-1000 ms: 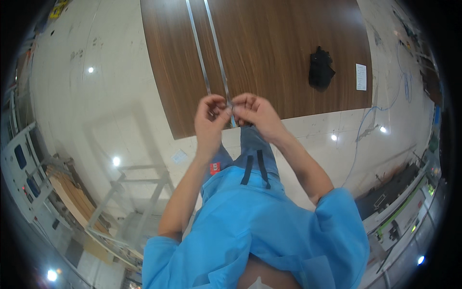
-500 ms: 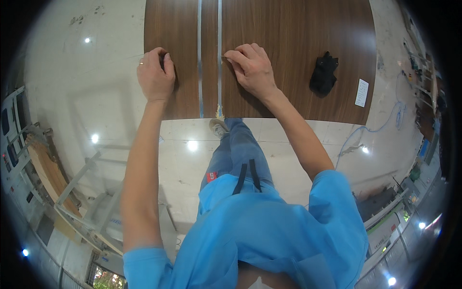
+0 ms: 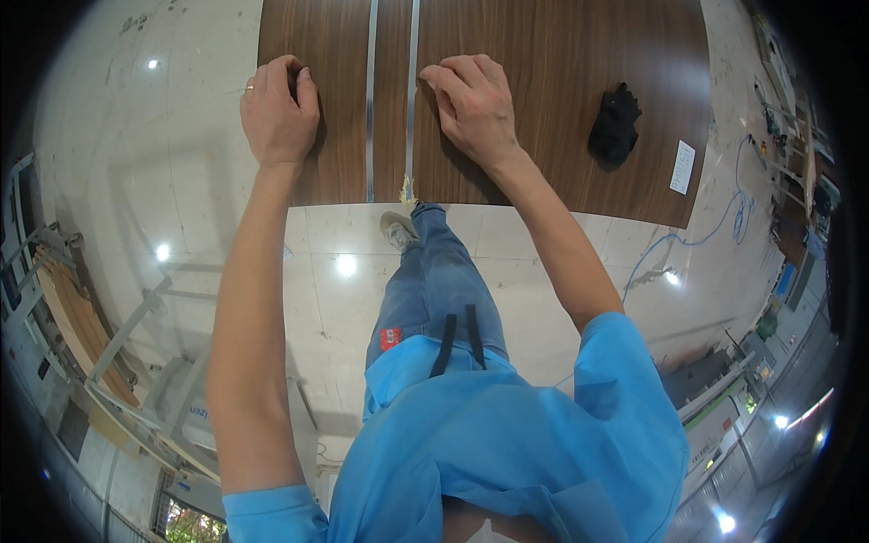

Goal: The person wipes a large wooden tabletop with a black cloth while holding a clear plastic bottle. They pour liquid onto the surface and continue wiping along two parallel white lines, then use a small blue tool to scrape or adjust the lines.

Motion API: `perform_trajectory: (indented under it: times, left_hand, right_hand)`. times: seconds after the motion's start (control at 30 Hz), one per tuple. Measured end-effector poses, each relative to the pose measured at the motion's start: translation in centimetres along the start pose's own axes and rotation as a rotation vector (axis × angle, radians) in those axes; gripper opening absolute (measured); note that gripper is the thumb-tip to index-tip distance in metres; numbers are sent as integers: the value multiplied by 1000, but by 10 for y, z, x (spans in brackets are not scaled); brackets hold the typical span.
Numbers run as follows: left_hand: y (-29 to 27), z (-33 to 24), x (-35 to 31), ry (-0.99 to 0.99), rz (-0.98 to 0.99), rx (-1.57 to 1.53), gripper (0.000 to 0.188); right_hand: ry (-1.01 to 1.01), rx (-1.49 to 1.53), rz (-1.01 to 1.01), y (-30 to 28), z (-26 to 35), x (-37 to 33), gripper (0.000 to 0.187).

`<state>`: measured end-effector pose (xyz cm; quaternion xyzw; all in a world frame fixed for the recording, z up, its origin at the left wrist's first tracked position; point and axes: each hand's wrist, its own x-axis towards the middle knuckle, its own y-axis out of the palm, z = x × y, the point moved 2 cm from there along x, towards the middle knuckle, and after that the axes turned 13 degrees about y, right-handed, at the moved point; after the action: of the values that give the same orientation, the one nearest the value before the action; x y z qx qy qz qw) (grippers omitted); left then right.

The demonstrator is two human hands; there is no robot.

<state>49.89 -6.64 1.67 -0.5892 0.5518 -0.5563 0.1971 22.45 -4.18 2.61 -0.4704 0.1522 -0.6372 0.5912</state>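
A dark brown wood-grain panel (image 3: 543, 136) lies in front of me, with two narrow silvery strips running along it, a left one (image 3: 370, 118) and a right one (image 3: 412, 118). At the panel's left edge is my left hand (image 3: 279, 113), fingers curled and thumb bent toward them; what sits in the dark gap is hidden. My right hand (image 3: 475, 109) pinches thumb and forefinger together just beside the right strip. Whatever is between those fingertips is too small to name. Ragged yellowish residue (image 3: 407, 190) shows at the strip's near end.
A crumpled black cloth-like item (image 3: 615, 127) and a white label (image 3: 682, 166) lie on the panel's right part. A blue cable (image 3: 692, 242) trails over the tiled floor (image 3: 335, 299). A metal frame (image 3: 136, 326) with wooden boards (image 3: 77, 308) stands at left.
Both hands have slid slightly farther along the panel, away from me. The whole view has shifted a little, so the panel sits higher in the picture.
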Motion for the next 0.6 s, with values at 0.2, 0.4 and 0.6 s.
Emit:
perform_trajectory:
  times: [0.2,0.4,0.6]
  left_hand:
    - [3,2,-1,-4,13,11,15]
    - [3,2,-2,-15,17,25,16]
    - [3,1,-1,-23,38,41,17]
  right_hand:
    - [13,24,-18,6,0,-4,26]
    - [-1,35,12,5,0,-6,27]
    - [-22,36,29,4,-1,-7,29]
